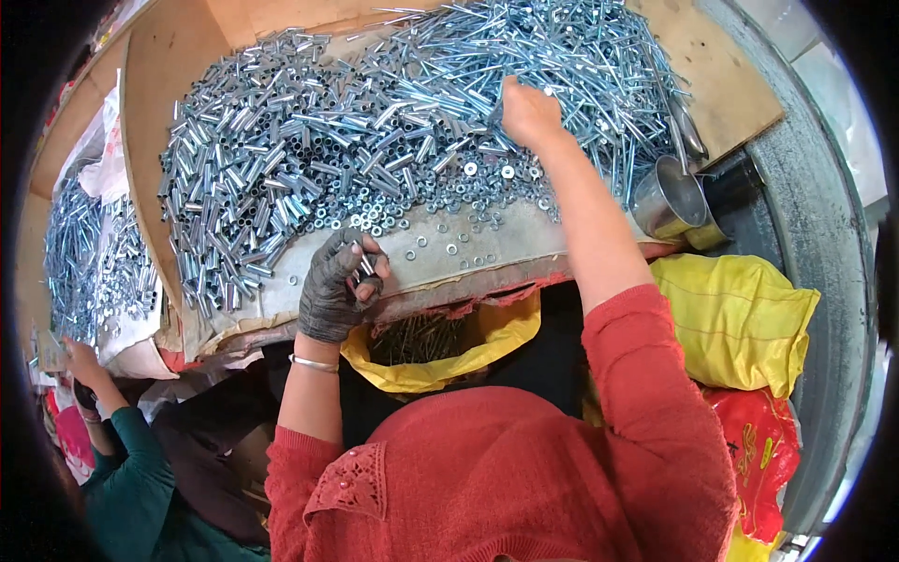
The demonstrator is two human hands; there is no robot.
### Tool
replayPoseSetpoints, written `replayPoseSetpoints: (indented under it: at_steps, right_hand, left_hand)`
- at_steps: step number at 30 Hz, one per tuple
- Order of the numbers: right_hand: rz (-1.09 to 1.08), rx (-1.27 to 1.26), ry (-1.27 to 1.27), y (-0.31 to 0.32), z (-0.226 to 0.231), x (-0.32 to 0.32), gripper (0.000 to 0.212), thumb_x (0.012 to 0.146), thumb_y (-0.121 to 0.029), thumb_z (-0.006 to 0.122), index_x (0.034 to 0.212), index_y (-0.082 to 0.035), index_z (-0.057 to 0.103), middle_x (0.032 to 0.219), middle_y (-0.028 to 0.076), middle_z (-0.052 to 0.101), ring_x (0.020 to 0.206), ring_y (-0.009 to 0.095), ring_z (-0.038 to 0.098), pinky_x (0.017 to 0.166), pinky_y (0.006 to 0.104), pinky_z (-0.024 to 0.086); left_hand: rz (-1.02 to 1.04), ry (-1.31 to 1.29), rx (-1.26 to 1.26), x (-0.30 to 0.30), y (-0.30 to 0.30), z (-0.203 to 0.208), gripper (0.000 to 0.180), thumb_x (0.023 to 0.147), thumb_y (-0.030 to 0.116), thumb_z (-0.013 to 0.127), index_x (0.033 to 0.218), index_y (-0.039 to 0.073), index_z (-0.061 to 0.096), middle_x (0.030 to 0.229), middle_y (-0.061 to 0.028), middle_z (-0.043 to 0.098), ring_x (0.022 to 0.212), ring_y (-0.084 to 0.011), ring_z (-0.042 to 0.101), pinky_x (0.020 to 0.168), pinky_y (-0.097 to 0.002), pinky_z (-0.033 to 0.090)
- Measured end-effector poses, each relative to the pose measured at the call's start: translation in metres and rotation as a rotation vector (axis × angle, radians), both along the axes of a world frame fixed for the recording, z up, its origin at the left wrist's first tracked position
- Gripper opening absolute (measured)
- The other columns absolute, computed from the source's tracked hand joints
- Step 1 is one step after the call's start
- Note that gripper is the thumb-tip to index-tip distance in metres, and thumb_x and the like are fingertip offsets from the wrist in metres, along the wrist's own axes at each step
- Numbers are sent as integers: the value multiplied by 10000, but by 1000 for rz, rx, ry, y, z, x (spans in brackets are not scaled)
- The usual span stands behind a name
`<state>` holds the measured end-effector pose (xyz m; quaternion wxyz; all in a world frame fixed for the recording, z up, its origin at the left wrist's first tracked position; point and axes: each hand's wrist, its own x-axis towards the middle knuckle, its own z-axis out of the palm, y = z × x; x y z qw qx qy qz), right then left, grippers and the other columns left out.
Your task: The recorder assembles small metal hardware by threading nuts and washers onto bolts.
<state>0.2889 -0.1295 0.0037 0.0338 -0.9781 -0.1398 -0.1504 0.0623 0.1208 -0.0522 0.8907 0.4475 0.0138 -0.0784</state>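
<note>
My left hand [339, 286], in a dark grey fingerless glove, is curled at the table's front edge. Between its fingers and thumb shows a shiny metal sleeve [365, 266]; whether more pieces lie in the palm is hidden. My right hand [531, 112] reaches far forward over a heap of long thin bolts [599, 75]. Its fingers are closed and point down into the heap, so what they grip is out of sight. A large pile of short metal sleeves [253, 150] spreads to the left. Loose nuts and washers [459, 192] lie along the pile's near side.
Below the table edge a yellow sack [403, 375] gapes, with metal rods inside. A metal cup [670, 199] stands right, by a yellow bag [740, 314] and a red bag [754, 450]. Left of a wooden divider [145, 159], a co-worker's hand [82, 363] is near another pile.
</note>
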Motion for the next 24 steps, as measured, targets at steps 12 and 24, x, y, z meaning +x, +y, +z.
replayPoseSetpoints:
  at_steps: [12,24]
  right_hand:
    - [110,-290,105,1,4,-21,246,782,-48,493,1010,-15,580,884,203,667,845,352,654,673,468,503]
    - [279,1107,-401,-39,8,-145,114,810,23,635,907,-36,625,822,59,545,601,143,604,526,244,485]
  left_hand:
    - [-19,-29,-27,-1,4,-2,306,833,327,642,947,58,551,760,-95,609,483,-75,441,433,-176,318]
    - [0,-32,69,-4,7,-10,324,858,361,615,967,60,568,808,-76,618,539,-81,493,482,-182,371]
